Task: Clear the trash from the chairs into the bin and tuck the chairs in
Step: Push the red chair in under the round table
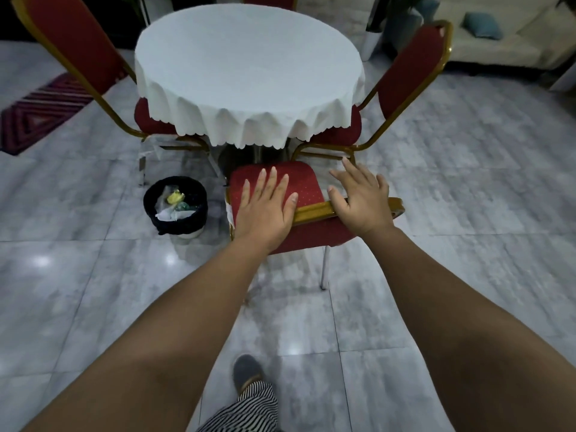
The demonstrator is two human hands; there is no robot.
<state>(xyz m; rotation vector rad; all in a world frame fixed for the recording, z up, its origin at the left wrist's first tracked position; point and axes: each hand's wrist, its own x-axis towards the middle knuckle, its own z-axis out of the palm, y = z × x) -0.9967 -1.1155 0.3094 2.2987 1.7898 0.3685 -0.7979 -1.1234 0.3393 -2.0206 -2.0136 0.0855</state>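
A red chair with a gold frame point(314, 208) stands in front of me, its seat toward the round table point(249, 67) with a white cloth. My left hand point(265, 204) lies flat over the left end of the backrest's top, fingers spread. Over the right end of the gold top rail lies my right hand point(361, 198), with its fingers apart too. No trash shows on the seat. A small black-lined bin point(176, 207) left of the chair holds crumpled paper and plastic. Two more red chairs, one on the left point(78, 54) and one on the right point(411, 73), have their seats under the cloth.
A fourth chair back point(269, 0) shows beyond the table. A patterned rug point(40, 110) lies far left, and a pale sofa with teal cushions point(511, 35) stands at the back right. Grey tiled floor surrounds everything. My foot in a grey slipper point(247, 371) is below.
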